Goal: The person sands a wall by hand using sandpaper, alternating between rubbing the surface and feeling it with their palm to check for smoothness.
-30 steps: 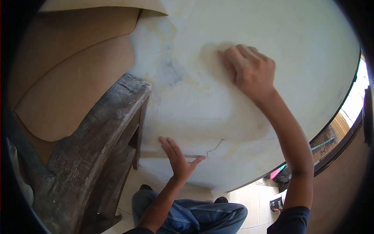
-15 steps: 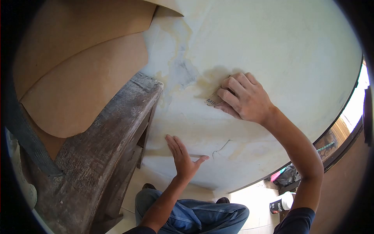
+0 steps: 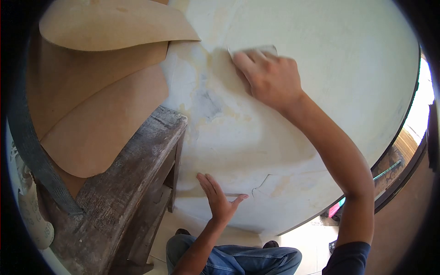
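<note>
A large pale panel [image 3: 348,91] with a grey patch [image 3: 208,103] and yellowish stains fills the middle and right. My right hand [image 3: 270,80] is pressed to its upper part, fingers curled over a folded piece of sandpaper [image 3: 230,54]. Only the edges of the sandpaper show past the blurred fingers. Lower down, my left hand [image 3: 219,199] rests against the panel with its thumb stretched out and its fingers straight, holding nothing. A thin dark crack-like line [image 3: 262,184] runs on the panel just right of that thumb.
A worn wooden bench [image 3: 133,165] stands at left, close to the panel. Curved tan sheets [image 3: 110,119] and a dark grey strip [image 3: 39,160] lie on it. A curled, printed paper [image 3: 39,224] is at lower left. My jeans-clad legs [image 3: 238,261] are below.
My right hand has moved up and slightly left across the panel with the sandpaper, past the grey patch. My left hand stays on the panel. The view has shifted a little.
</note>
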A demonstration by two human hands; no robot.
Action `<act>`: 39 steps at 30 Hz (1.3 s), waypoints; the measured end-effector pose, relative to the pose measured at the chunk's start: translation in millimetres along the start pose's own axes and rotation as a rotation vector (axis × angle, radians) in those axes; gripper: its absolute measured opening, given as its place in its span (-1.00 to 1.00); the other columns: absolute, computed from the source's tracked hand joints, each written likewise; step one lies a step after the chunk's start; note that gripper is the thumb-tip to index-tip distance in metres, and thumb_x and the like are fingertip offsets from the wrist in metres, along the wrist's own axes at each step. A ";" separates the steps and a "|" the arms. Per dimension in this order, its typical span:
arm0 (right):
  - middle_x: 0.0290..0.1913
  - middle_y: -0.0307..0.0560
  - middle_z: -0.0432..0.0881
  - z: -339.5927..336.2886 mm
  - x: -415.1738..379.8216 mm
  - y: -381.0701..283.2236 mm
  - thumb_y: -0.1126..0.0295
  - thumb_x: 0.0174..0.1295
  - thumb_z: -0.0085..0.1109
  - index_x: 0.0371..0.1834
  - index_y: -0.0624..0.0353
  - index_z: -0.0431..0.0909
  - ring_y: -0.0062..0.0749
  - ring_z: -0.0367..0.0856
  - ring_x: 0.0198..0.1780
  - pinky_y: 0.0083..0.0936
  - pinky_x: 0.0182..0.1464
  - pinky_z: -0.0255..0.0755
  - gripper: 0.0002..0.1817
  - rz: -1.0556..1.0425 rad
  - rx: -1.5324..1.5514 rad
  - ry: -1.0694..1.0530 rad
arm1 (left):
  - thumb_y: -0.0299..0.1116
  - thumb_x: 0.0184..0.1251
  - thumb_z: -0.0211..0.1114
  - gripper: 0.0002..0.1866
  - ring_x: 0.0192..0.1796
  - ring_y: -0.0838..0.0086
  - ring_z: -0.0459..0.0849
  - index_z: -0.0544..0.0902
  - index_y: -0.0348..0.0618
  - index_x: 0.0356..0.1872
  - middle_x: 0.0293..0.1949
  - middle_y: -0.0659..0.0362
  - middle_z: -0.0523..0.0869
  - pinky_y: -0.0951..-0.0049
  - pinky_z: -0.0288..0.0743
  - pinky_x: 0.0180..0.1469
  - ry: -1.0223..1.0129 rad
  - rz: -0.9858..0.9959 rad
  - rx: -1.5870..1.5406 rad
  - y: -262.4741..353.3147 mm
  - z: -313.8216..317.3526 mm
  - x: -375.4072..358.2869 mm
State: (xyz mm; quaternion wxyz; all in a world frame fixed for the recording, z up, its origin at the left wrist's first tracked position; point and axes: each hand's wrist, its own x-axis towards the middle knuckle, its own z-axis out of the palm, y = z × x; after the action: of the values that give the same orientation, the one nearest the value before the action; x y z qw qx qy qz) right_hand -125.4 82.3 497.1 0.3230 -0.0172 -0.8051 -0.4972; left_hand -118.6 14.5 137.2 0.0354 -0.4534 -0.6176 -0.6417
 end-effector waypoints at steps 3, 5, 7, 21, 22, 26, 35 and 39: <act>-0.27 -0.11 0.68 12.2 7.2 -12.5 0.37 0.26 0.08 -0.14 -0.01 0.55 -0.28 0.69 -0.38 -0.38 -0.48 0.56 -0.85 -0.087 -0.014 0.012 | 0.12 -0.17 0.67 0.53 0.58 -0.37 -0.39 -0.35 -0.38 0.55 0.51 -0.47 -0.44 -0.17 -0.19 0.55 0.010 0.012 -0.008 -1.7 1.2 -0.6; -0.26 -0.13 0.67 21.5 -5.9 -26.5 0.37 0.24 0.09 -0.04 -0.03 0.54 -0.28 0.70 -0.35 -0.34 -0.50 0.58 -0.77 -0.372 -0.008 -0.016 | 0.13 -0.16 0.66 0.53 0.58 -0.36 -0.39 -0.35 -0.38 0.55 0.52 -0.47 -0.44 -0.17 -0.18 0.55 0.013 0.016 -0.001 -3.9 2.4 -1.7; -0.31 -0.11 0.69 13.9 -3.4 -23.3 0.36 0.28 0.04 0.01 -0.03 0.55 -0.22 0.73 -0.30 -0.28 -0.40 0.60 -0.75 -0.378 0.001 -0.112 | 0.13 -0.15 0.65 0.52 0.58 -0.35 -0.38 -0.35 -0.37 0.55 0.52 -0.47 -0.44 -0.17 -0.17 0.55 0.007 0.018 0.002 -3.0 0.7 -2.4; -0.55 -0.09 0.65 -4.6 32.8 15.5 0.31 0.28 0.04 -0.15 -0.05 0.57 -0.11 0.71 -0.49 -0.21 -0.50 0.56 -0.85 -0.094 -0.031 -0.076 | 0.08 -0.11 0.65 0.48 0.59 -0.34 -0.38 -0.34 -0.37 0.55 0.52 -0.46 -0.45 -0.16 -0.14 0.54 0.003 0.021 -0.011 -3.6 -0.8 -1.2; -0.54 -0.06 0.65 -2.9 37.2 27.2 0.29 0.31 0.03 -0.17 -0.04 0.56 -0.10 0.70 -0.50 -0.21 -0.53 0.53 -0.87 -0.056 0.001 0.056 | 0.08 -0.11 0.65 0.48 0.58 -0.35 -0.38 -0.34 -0.37 0.55 0.52 -0.46 -0.45 -0.17 -0.14 0.54 -0.004 0.019 -0.007 -3.8 -1.5 -2.0; -0.48 -0.04 0.68 2.2 41.1 27.6 0.28 0.34 0.02 -0.19 -0.02 0.54 -0.10 0.70 -0.48 -0.20 -0.53 0.51 -0.88 -0.059 -0.010 0.127 | 0.09 -0.12 0.65 0.49 0.58 -0.37 -0.38 -0.33 -0.39 0.55 0.51 -0.47 -0.45 -0.19 -0.14 0.53 0.002 -0.006 -0.007 -5.0 1.5 -3.6; -0.42 -0.03 0.71 9.0 90.1 20.1 0.34 0.32 0.02 -0.16 0.03 0.52 -0.15 0.74 -0.38 -0.20 -0.48 0.55 -0.88 -0.022 -0.042 0.041 | 0.14 -0.14 0.64 0.51 0.58 -0.36 -0.37 -0.34 -0.39 0.55 0.51 -0.47 -0.45 -0.14 -0.12 0.54 0.008 0.017 -0.011 -6.1 -0.2 -2.4; -0.44 -0.04 0.70 -3.0 32.2 27.4 0.38 0.28 0.03 -0.13 0.02 0.52 -0.14 0.74 -0.40 -0.20 -0.47 0.54 -0.86 -0.078 0.047 0.093 | 0.17 -0.15 0.63 0.52 0.59 -0.35 -0.36 -0.33 -0.38 0.55 0.52 -0.47 -0.44 -0.12 -0.11 0.54 0.014 0.012 -0.005 -6.6 2.3 -1.0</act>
State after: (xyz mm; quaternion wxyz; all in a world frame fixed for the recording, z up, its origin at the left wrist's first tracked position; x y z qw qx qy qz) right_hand -139.8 84.3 536.9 0.3406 0.0449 -0.8008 -0.4906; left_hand -120.8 17.4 131.2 0.0425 -0.4525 -0.6130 -0.6463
